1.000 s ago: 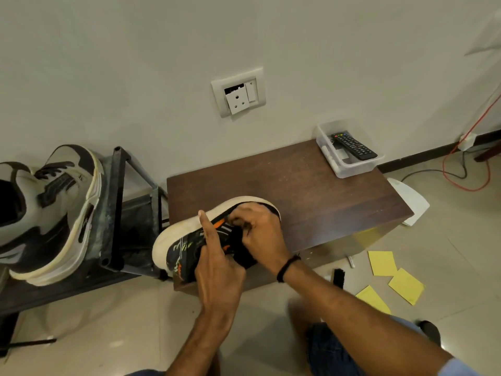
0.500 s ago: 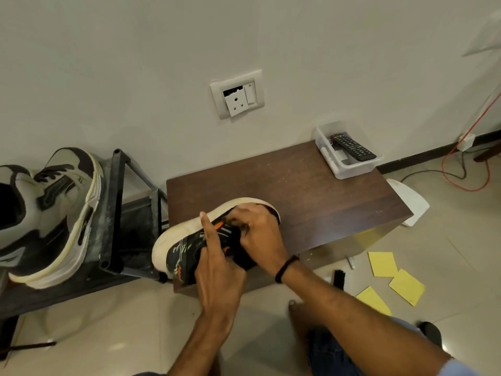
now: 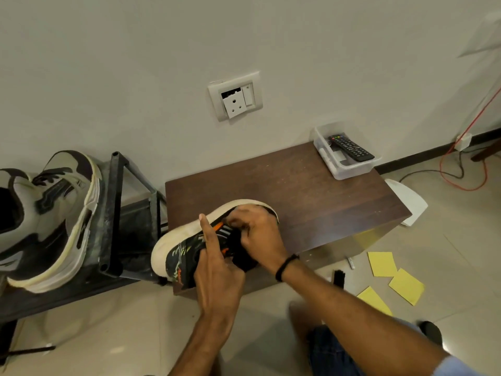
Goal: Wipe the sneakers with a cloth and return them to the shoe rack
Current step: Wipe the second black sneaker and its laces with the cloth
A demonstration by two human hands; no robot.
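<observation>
Brown table [image 3: 325,191]: sneaker [image 3: 179,253] unmoved; left hand [image 3: 217,275] grips it, right hand [image 3: 261,236] curled on upper.

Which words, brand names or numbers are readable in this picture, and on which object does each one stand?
No text here can be read with certainty.
Black sneaker: small orange lettering near its lower edge, too blurred to read.
Remote control: marks on the buttons, too small to read.

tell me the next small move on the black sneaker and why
Probably rub the right hand leftward along the black sneaker: its fingers are bunched on the upper's middle, the left hand grips the shoe on the table, and the left end is uncovered.
</observation>
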